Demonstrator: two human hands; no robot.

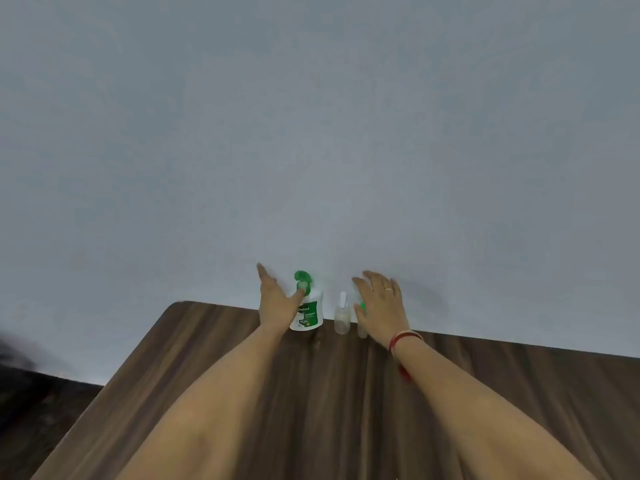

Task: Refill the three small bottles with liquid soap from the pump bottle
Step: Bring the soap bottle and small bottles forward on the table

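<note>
A white pump bottle (309,315) with a green pump head and green label stands at the far edge of the wooden table (311,393), against the wall. My left hand (277,303) is spread beside its left side, thumb lying against the pump neck, fingers straight. Right of it stands a small clear bottle (341,317) with a white cap. A second small bottle (362,318) with a green part is mostly hidden behind my right hand (381,306), which hovers over it with fingers extended. A third small bottle is not visible.
A plain grey-blue wall (311,133) rises directly behind the table's far edge. The table's rounded left corner (176,306) drops to a dark floor (34,410) at lower left. Both forearms stretch across the tabletop.
</note>
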